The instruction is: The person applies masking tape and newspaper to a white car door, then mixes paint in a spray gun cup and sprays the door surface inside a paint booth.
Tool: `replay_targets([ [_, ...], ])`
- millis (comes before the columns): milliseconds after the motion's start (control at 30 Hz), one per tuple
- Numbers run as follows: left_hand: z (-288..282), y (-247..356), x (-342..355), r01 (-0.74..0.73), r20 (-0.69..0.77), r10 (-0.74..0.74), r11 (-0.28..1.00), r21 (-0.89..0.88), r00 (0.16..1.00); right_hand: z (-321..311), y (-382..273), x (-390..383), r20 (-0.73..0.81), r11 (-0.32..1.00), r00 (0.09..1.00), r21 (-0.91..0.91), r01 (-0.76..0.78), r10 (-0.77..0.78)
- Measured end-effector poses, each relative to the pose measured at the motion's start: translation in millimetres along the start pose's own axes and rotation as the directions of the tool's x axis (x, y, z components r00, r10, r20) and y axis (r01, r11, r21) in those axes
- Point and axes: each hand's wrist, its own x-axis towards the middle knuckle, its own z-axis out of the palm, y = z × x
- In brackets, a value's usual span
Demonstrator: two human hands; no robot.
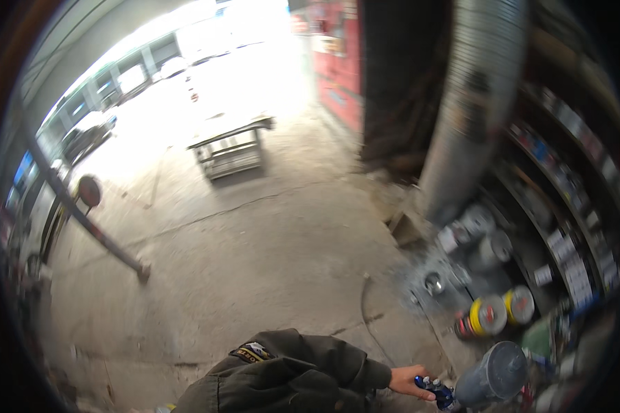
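Note:
My left arm, in a dark olive sleeve with a yellow-edged patch, reaches across the lower middle to the right. My left hand (410, 383) is closed round a blue spray gun (442, 395) with small metal knobs. Right beside the gun is a large grey cup (492, 375) with a spout-like tip; it looks joined to the gun, though the join is hidden. My right hand does not show.
Yellow-banded cans (488, 316) and a round metal tin (434, 283) stand on a paint-spattered surface at right. Behind them are loaded shelves (565, 227) and a ribbed duct (472, 103). A thin hose (366, 310) crosses the concrete floor. Farther off stand a metal stand (231, 155) and a slanting post (96, 230).

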Motion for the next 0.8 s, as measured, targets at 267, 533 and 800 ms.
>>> replay_targets([
  [267,-152.3,46.6,-216.9,-0.031,-0.575,0.098,0.992,0.124,0.812,119.4,-114.9,-26.1,0.388,0.966,0.899,-0.077,0.249,-0.201],
  [533,-281.6,60.7,-361.1,-0.039,-0.881,0.17,0.985,0.171,0.442,397.1,-479.6,-235.3,0.58,0.572,-0.08,0.813,0.107,-0.81],
  [800,-463.2,97.2,-494.3,0.073,-0.96,-0.06,0.996,-0.042,0.272,607.0,-654.1,-360.2,0.253,0.248,-0.373,0.967,0.065,-0.892],
])
